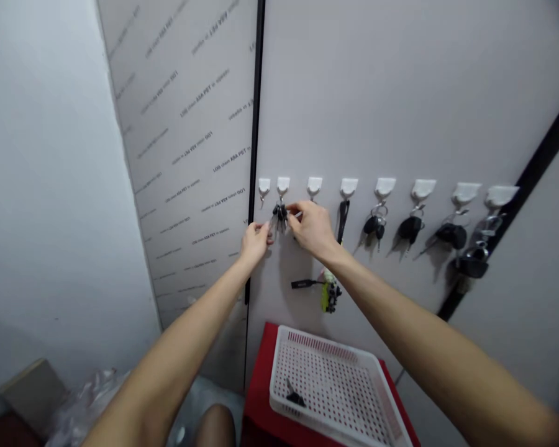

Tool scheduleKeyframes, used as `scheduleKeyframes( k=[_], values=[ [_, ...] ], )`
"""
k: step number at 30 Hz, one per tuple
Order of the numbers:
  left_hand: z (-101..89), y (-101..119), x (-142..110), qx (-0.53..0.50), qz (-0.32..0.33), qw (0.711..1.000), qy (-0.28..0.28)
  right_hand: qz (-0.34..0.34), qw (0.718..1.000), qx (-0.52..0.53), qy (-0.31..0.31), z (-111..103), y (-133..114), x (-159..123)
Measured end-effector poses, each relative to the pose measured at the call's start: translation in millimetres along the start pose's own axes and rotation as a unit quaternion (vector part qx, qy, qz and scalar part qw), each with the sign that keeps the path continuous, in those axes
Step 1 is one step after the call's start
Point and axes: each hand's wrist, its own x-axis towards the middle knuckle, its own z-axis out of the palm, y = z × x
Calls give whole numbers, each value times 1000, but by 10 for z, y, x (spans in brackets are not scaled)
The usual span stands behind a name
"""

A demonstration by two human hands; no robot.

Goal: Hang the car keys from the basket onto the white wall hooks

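A bunch of keys (280, 213) with black heads hangs below a white hook (283, 184), the second from the left in a row on the wall panel. My left hand (255, 242) comes from the lower left, its fingertips pinched at the bunch's left side, apparently on a key blade. From the right, my right hand (312, 227) closes thumb and forefinger on the bunch's black heads. That hand partly hides what hangs under the third hook (314, 185). At far left, another hook (264, 185) carries a small metal piece.
More key sets (375, 226) hang rightward, along with a black lanyard (343, 217) bearing a yellow-green charm (326, 295). Below, a white perforated basket (370, 357) rests on a red box (261, 385), with a black-headed key (295, 396) inside. Plastic wrap (86, 400) lies lower left.
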Motion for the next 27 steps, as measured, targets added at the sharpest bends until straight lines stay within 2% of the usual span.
scheduleKeyframes(
  k=[2,4,5,7,8,10,12,14,20,23,25,27],
  values=[
    [-92,-270,-224,18,-12,999,-31,-20,998,26,-59,27,74,-382],
    [-164,-598,-509,52,-31,994,-96,-23,978,54,-198,119,188,-862],
    [-190,-765,-665,74,-40,987,-135,-19,956,66,-286,182,251,-1124],
    [-218,-1067,-974,116,-50,970,-209,9,891,69,-448,316,369,-1637],
    [-222,-1188,-1112,133,-51,960,-240,25,865,68,-497,379,416,-1863],
    [-213,-1356,-1328,167,-37,943,-284,62,836,62,-542,478,481,-2206],
    [-196,-1438,-1451,199,-7,931,-306,91,830,70,-546,538,506,-2388],
    [-181,-1471,-1498,228,24,923,-310,105,834,95,-534,567,504,-2446],
    [-179,-1555,-1504,266,61,914,-301,101,846,221,-474,629,487,-2453],
    [-195,-1556,-1523,257,67,915,-304,110,856,235,-448,648,475,-2427],
    [-204,-1519,-1538,235,56,924,-297,142,869,231,-413,635,456,-2358],
    [-207,-1467,-1540,201,44,934,-292,206,869,246,-377,606,428,-2254]
  ],
)
